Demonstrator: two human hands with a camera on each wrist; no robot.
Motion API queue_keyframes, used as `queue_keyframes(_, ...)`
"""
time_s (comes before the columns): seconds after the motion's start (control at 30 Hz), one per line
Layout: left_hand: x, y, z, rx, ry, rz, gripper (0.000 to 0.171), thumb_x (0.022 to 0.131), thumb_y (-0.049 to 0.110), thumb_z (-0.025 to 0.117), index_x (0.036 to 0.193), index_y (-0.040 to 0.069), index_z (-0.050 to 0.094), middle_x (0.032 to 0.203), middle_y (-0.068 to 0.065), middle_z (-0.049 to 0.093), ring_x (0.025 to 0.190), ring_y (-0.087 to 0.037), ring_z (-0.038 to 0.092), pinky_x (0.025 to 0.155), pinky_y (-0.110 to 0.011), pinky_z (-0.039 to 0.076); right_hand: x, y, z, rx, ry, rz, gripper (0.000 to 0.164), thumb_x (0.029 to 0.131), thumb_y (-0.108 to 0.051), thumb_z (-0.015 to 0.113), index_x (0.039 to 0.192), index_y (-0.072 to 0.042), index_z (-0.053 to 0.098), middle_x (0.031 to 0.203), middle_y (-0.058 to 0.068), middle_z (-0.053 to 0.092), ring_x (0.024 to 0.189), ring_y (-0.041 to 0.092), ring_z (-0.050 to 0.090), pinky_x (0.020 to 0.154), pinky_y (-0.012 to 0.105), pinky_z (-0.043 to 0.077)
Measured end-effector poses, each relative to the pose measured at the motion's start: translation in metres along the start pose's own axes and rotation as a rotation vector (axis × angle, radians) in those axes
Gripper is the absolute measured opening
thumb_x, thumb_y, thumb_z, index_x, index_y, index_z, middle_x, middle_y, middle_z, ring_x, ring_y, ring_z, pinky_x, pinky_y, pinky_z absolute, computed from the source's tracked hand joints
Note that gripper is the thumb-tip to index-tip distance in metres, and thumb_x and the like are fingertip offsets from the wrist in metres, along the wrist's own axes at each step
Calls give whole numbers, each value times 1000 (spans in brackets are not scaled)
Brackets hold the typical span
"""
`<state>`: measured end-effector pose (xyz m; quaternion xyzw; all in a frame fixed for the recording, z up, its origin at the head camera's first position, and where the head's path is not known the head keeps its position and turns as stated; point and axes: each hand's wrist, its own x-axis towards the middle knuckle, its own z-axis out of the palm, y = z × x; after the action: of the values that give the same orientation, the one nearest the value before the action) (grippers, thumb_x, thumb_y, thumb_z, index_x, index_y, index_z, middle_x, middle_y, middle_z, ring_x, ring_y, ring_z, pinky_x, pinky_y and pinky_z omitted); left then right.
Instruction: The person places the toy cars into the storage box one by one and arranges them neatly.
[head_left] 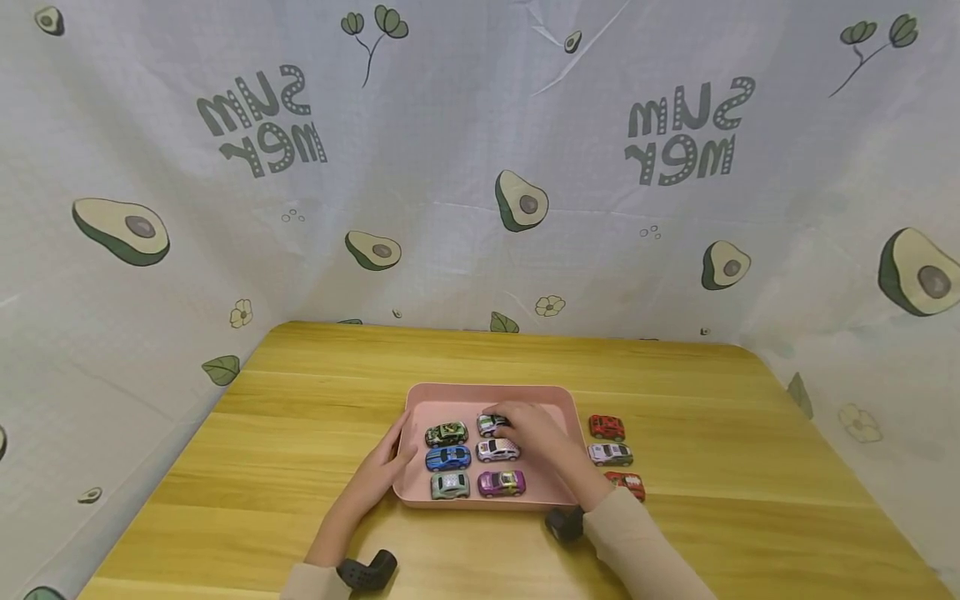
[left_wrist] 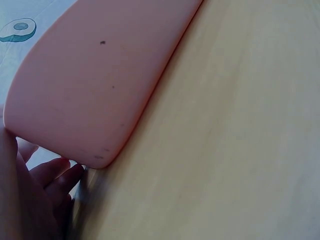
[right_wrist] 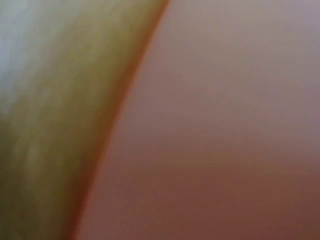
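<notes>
A pink tray [head_left: 517, 505] on the wooden table holds several small toy cars in two columns. My left hand [head_left: 381, 468] grips the tray's left side, thumb over the rim; the left wrist view shows its fingers by the tray's outer wall [left_wrist: 85, 85]. My right hand [head_left: 534, 429] reaches into the tray and pinches a white-and-green toy car [head_left: 490, 424] at the top of the right column, partly covering it. Just below lies a white toy car [head_left: 498, 450], then a purple one [head_left: 502, 483]. The left column has camouflage [head_left: 446, 433], blue [head_left: 448, 457] and silver-green [head_left: 450, 485] cars.
Right of the tray, a red toy car [head_left: 607, 427], a pale purple car [head_left: 611, 454] and another red car [head_left: 628, 483] stand on the table [head_left: 300, 417]. A curtain with avocado prints [head_left: 450, 167] hangs behind. The right wrist view is blurred, showing mostly pink tray wall.
</notes>
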<state>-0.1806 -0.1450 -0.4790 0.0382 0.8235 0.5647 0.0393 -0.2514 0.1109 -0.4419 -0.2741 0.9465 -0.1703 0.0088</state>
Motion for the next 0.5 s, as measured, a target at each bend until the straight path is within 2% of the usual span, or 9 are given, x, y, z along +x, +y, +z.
queue_keyframes(0.23,0,1,-1,-5,-2,-12,61,91,39,50,145,27,22,152,-10,18,139,-31,17,113,-49,17,0,0,-5,8,14,31,34,85,-21,62,118,-14,61,117,3,63,112,22,57,98,42,43)
queue_keyframes(0.37,0,2,-1,-7,-5,-12,61,92,39,50,145,27,22,152,-10,18,139,-31,17,113,-48,17,-5,-3,-11,2,69,96,29,90,-24,56,118,-17,61,118,2,63,113,23,56,98,45,42)
queue_keyframes(0.5,-1,3,0,-11,-7,-14,61,92,39,50,145,27,22,152,-9,18,140,-30,16,113,-48,17,-15,-5,-19,56,128,152,29,90,-26,56,118,-18,61,119,2,62,115,24,55,100,44,41)
